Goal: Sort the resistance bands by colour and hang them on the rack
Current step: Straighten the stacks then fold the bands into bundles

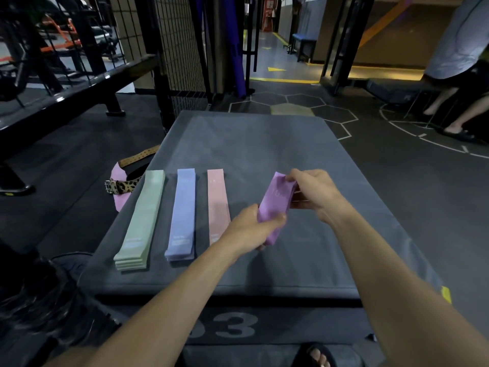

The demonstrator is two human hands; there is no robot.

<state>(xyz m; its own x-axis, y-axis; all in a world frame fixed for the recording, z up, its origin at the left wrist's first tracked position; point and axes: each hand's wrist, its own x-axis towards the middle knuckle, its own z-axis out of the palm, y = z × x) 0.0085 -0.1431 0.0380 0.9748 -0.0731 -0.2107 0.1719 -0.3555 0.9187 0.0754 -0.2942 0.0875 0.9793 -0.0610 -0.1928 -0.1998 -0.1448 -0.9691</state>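
While a leopard-print belt (122, 186) lies on the floor half hidden behind the grey box (264, 144), three piles rest side by side on top: green bands (141, 221), blue bands (182, 213), then pink bands (218, 202), whose near end the left forearm covers. Right of them, the left hand (254, 229) grips the lower end of a purple band (275, 205) and the right hand (315, 192) pinches its top, just above the box. Its print is too blurred to read.

My arms (169, 300) are bare to the frame's edge, no sleeves showing. No rings or watch on either hand (248, 229). One foot (318, 356) wears a dark sandal
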